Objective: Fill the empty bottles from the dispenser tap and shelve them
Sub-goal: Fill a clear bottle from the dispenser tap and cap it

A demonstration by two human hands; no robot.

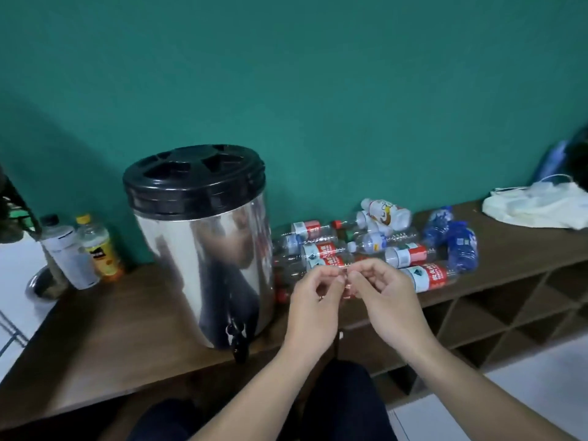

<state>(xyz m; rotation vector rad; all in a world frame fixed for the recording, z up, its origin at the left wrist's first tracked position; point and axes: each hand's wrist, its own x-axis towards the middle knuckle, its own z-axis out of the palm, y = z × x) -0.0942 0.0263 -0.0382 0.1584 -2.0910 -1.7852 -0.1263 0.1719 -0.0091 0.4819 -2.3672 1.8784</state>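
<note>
Both hands meet over the bottle pile, pinching sth small; no bottle picked yet.

Fingertips point(334, 274) of left hand point(313, 292) and right hand point(381, 289) curl in, touching at a tiny reddish bit point(347, 286), too small to ID, maybe a cap or cap ring. Empty bottles point(366, 246) lie on their sides on the counter point(133, 316), just right of the dispenser point(203, 240); tap point(237, 337) sits low at near edge. Shelf cubbies point(496, 316) below right. Tip, my read: clear the bit, take one bottle by the body w/ one hand, uncap, hold mouth straight under tap, other hand on the lever; thin plastic crushes, so grip light.
</note>
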